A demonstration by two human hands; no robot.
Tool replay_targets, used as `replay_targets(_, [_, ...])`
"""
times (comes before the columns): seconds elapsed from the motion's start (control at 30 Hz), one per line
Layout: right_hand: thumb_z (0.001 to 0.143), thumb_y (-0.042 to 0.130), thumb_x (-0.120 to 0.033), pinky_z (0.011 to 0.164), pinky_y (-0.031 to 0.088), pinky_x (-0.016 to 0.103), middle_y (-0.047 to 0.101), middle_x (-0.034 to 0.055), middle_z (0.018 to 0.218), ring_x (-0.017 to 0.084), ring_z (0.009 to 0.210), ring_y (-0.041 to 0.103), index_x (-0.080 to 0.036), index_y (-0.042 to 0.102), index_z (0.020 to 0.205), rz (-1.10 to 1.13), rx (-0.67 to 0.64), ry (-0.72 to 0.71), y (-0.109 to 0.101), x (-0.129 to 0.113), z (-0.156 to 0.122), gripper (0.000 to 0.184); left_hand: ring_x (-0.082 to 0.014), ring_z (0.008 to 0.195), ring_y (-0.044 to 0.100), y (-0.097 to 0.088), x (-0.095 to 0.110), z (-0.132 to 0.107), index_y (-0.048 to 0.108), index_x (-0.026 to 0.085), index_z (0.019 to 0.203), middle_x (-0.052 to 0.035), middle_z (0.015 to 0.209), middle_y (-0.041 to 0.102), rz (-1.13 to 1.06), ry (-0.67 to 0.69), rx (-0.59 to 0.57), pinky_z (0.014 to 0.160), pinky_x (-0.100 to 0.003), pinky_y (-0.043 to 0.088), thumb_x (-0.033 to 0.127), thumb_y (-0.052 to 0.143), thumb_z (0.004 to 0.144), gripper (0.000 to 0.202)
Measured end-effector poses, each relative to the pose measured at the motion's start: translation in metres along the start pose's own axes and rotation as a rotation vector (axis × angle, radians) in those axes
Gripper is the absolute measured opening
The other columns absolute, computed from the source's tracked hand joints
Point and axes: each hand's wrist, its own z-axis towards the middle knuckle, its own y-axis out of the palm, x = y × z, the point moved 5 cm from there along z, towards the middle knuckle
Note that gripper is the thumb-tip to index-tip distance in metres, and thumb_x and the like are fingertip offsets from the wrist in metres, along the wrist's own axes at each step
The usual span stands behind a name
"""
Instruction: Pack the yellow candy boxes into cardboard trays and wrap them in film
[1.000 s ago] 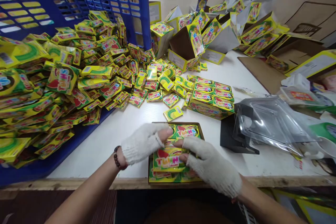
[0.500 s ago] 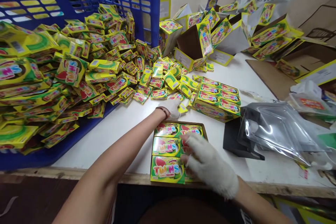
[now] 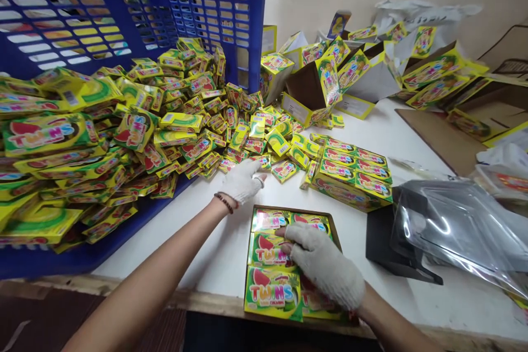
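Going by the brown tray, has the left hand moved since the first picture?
Yes. The left hand has come off the tray and now sits beyond its far left corner, next to the loose Twins packets.

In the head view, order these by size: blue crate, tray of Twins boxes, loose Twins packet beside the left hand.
Blue plastic crate
Tray of Twins boxes
Loose Twins packet
The tray sits nearer the camera.

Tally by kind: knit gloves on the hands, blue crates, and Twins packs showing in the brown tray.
Knit fingerless gloves: 2, on the left hand and right hand
Blue plastic crates: 1
Twins packs showing in the brown tray: 5, others may lie under the right hand
Total: 8
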Motion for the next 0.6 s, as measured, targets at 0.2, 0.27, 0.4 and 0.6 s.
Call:
replay_targets(0.2, [0.083,0.064,-0.02,0.077,0.051,0.035,0.067,0.0058,0.091,0.021,0.087,0.06,-0.02,0.073,0.091,-0.204,0.082,-0.148,0.008,-0.004,0.005,0.012,-0.03,0.11,0.054,0.031,-0.023,0.065,0.057,0.019,0.118,-0.0143,0.122,0.057,0.146,-0.019,-0.02,0.09,-0.042,0.042,0.012,0.056,0.075,0.044])
replay_targets(0.27, [0.082,0.065,-0.02,0.083,0.052,0.035,0.067,0.0069,0.101,0.021,0.094,0.061,-0.02,0.071,0.103,-0.153,0.105,-0.19,0.001,0.0,0.005,0.022,-0.0315,0.11,0.054,0.034,-0.021,0.071,0.056,0.018,0.117,-0.0153,0.119,0.057,0.165,-0.024,-0.02,0.091,-0.044,0.041,0.014,0.058,0.074,0.043])
replay_targets(0.4, [0.086,0.057,-0.023,0.087,0.053,0.036,0.066,0.01,0.111,0.021,0.1,0.063,-0.018,0.063,0.116,-0.059,0.322,-0.182,-0.029,0.017,0.006,0.032,-0.0288,0.103,0.055,0.015,-0.011,0.054,0.057,0.018,0.108,-0.0122,0.11,0.058,0.142,-0.034,-0.002,0.085,-0.04,0.044,0.032,0.063,0.074,0.037])
replay_targets(0.6, [0.09,0.053,-0.028,0.084,0.053,0.038,0.067,0.01,0.107,0.022,0.098,0.063,-0.019,0.062,0.115,-0.151,0.522,-0.151,-0.073,0.039,0.03,0.029,-0.0218,0.092,0.054,-0.023,0.039,-0.034,0.054,0.019,0.104,-0.0077,0.102,0.057,-0.039,0.281,0.114,0.077,-0.035,0.046,0.032,0.059,0.08,0.028])
